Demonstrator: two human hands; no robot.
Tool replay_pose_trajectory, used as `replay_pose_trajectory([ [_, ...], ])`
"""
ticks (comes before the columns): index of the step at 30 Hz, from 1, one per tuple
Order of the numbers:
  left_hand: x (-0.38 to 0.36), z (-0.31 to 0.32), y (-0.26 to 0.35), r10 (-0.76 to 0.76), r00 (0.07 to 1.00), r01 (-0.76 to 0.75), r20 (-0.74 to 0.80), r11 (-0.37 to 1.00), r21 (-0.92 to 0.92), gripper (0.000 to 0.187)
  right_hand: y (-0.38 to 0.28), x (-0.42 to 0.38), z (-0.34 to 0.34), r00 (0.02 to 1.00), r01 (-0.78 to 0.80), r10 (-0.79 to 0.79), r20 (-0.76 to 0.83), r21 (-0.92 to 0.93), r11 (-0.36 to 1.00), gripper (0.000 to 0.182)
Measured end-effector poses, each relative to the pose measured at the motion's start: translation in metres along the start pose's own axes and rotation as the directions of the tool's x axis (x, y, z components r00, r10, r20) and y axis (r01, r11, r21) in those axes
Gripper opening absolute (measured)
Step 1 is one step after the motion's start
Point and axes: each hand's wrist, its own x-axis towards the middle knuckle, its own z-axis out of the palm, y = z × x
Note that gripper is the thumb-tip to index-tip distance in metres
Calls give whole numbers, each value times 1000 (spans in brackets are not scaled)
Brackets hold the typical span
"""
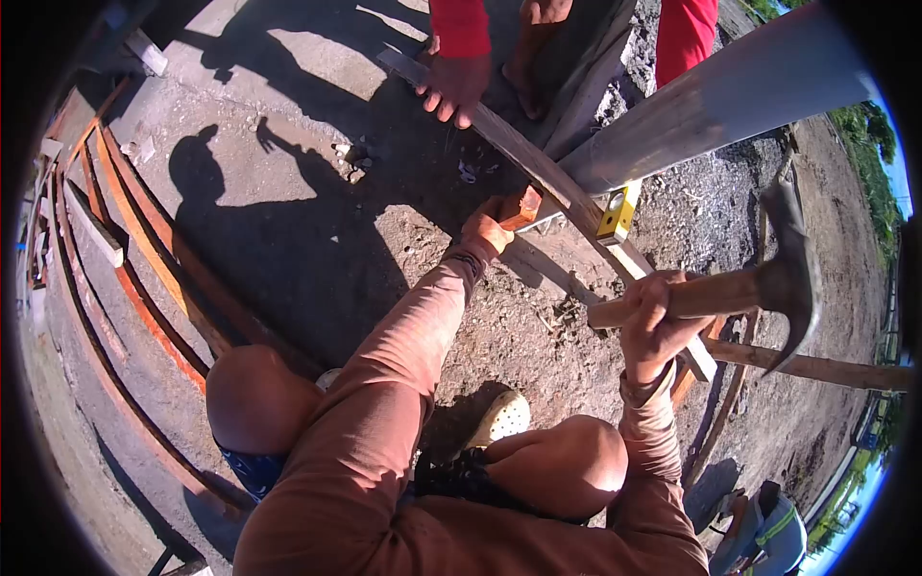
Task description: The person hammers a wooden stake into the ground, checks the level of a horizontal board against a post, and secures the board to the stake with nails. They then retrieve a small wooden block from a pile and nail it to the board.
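My left hand (488,230) is closed around a short reddish piece of wood (521,208), its end touching or close to the long wooden plank (533,165). My right hand (655,322) grips the wooden handle of a claw hammer (789,264), raised above the plank's near end with the head pointing right. A yellow spirit level (619,211) stands against the plank near the grey pipe (711,106). At the far end, another person's hand (453,84), in a red sleeve, presses on the plank.
Several long wooden strips (144,230) lie on the ground at the left. A rough concrete edge (715,192) runs beside the pipe. Another timber (816,365) extends to the right. A bag-like bundle (768,533) sits at lower right. My clog (504,418) rests on the dirt.
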Motion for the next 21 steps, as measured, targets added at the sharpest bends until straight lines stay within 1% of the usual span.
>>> replay_pose_trajectory([
  [1,2,-1,2,13,1000,-13,-9,1000,-5,49,43,-43,1,851,-3,358,383,-680,734,42],
  [2,-2,3,-1,-28,998,39,59,980,-194,48,73,-63,6,748,-173,498,439,-595,785,38],
  [3,4,7,-10,-38,991,84,132,929,-361,46,41,-39,7,758,-95,452,471,-606,790,35],
  [4,11,19,-24,-11,994,49,113,941,-336,46,34,1,9,770,-66,407,492,-573,817,34],
  [5,21,30,-37,15,996,14,93,951,-310,46,7,-8,-1,741,-159,477,473,-566,809,33],
  [6,-1,25,-27,-19,996,38,87,974,-223,45,-19,-6,-16,741,-275,529,414,-532,801,32],
  [7,8,16,-16,-24,1000,26,12,988,-151,45,-36,16,-19,758,-326,524,388,-470,820,31],
  [8,9,18,-17,0,1000,-2,-27,996,-92,46,-60,35,-17,877,-286,375,301,-301,910,33],
  [9,2,18,-17,-13,1000,12,-6,996,-89,46,-85,40,-20,948,-244,268,171,-148,958,35],
  [10,-4,13,-12,-41,999,42,14,997,-58,47,-98,46,-18,992,-121,121,44,9,993,35],
  [11,5,8,-8,-53,999,53,11,998,-33,47,-99,55,-13,994,53,-37,-106,153,987,34],
  [12,6,11,-11,-67,998,67,16,997,-35,47,-91,51,-11,986,131,-105,-127,218,967,33],
  [13,7,14,-13,-46,999,46,0,999,-8,48,-65,39,-5,987,150,-133,-86,253,956,34],
  [14,8,13,-13,-15,1000,16,-21,1000,24,49,-19,8,0,993,-55,67,94,-121,991,38],
  [15,2,0,2,-87,995,88,53,996,-18,49,19,-29,11,912,-40,294,286,-651,758,36],
  [16,8,11,-10,-51,995,63,84,987,-145,49,42,-41,7,853,-28,341,396,-617,786,32],
  [17,20,27,-37,-2,992,34,127,967,-251,50,51,-47,7,788,-42,386,480,-583,812,28],
  [18,18,20,-27,-22,993,45,117,980,-196,52,40,-10,11,776,-64,390,495,-554,830,29],
  [19,19,19,-24,-43,993,58,107,988,-141,54,7,-9,1,713,-174,489,502,-548,818,30],
  [20,5,30,-36,-103,991,115,87,982,-149,52,-19,2,-4,659,-349,629,413,-573,742,28],
  [21,20,36,-35,-134,991,135,16,975,-179,50,-34,10,-16,742,-326,547,388,-505,799,25],
])
